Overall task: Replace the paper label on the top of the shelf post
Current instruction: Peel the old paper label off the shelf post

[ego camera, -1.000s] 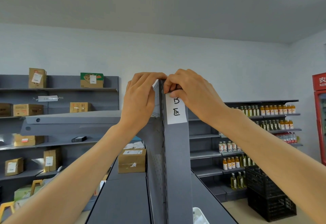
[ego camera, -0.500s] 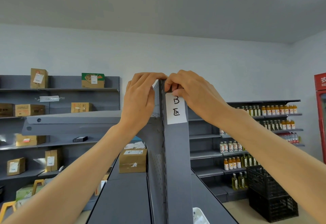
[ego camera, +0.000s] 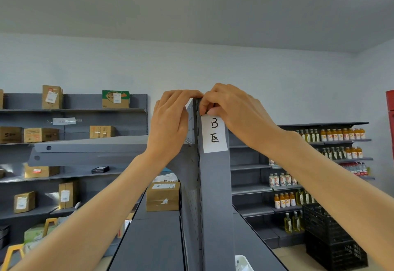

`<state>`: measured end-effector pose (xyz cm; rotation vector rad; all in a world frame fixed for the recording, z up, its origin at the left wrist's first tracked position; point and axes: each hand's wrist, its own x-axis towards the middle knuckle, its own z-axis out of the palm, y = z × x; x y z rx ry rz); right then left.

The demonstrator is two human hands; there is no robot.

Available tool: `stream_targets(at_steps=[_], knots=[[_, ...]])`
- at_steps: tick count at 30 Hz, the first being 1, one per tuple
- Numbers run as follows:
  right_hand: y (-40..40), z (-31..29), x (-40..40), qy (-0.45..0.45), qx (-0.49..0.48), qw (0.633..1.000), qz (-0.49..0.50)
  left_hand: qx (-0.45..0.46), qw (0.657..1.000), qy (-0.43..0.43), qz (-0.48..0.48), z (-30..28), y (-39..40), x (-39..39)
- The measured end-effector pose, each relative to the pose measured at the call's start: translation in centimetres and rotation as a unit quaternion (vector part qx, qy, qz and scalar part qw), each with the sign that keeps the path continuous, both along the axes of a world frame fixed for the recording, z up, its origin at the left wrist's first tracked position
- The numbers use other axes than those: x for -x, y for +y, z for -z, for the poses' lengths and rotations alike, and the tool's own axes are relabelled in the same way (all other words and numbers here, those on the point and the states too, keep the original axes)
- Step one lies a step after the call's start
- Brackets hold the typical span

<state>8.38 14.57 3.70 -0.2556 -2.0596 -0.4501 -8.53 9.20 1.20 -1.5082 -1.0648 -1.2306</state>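
A white paper label (ego camera: 214, 135) with a handwritten "B" and a character below it hangs on the front face of the grey shelf post (ego camera: 215, 196), near its top. My right hand (ego camera: 234, 110) pinches the label's upper edge at the post's top; its fingertips cover that edge. My left hand (ego camera: 172, 121) wraps over the top of the perforated back panel, just left of the post, fingers curled over the rim. Both hands meet at the post's top corner.
Grey shelves on the left hold cardboard boxes (ego camera: 52, 96). A brown box (ego camera: 163, 196) sits on the shelf left of the post. Bottles (ego camera: 332, 135) fill shelves on the right, with black crates (ego camera: 334, 247) below and a red cooler (ego camera: 390, 108) at the edge.
My right hand's fingers have shifted slightly along the label's top edge, showing a bit more of the "B". The left hand stays on the panel top.
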Motion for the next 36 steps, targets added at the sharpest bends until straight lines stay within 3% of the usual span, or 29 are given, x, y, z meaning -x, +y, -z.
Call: stream_targets(at_steps=[13,21,29,36], knots=[[1.0,0.6,1.6,0.061,-0.14,0.988,0.03,-0.001,1.0,-0.003,-0.007,0.0,-0.1,-0.2],[1.2,1.2,0.5,0.081,-0.046,0.995,-0.032,0.008,1.0,0.005,-0.01,0.0,-0.2,-0.3],[1.8,1.2,0.9,0.114,-0.016,0.991,-0.068,0.011,1.0,-0.002,-0.007,0.1,-0.4,-0.3],[1.8,0.8,1.1,0.109,-0.097,0.988,-0.042,0.009,1.0,-0.003,-0.001,0.0,-0.6,-0.5]])
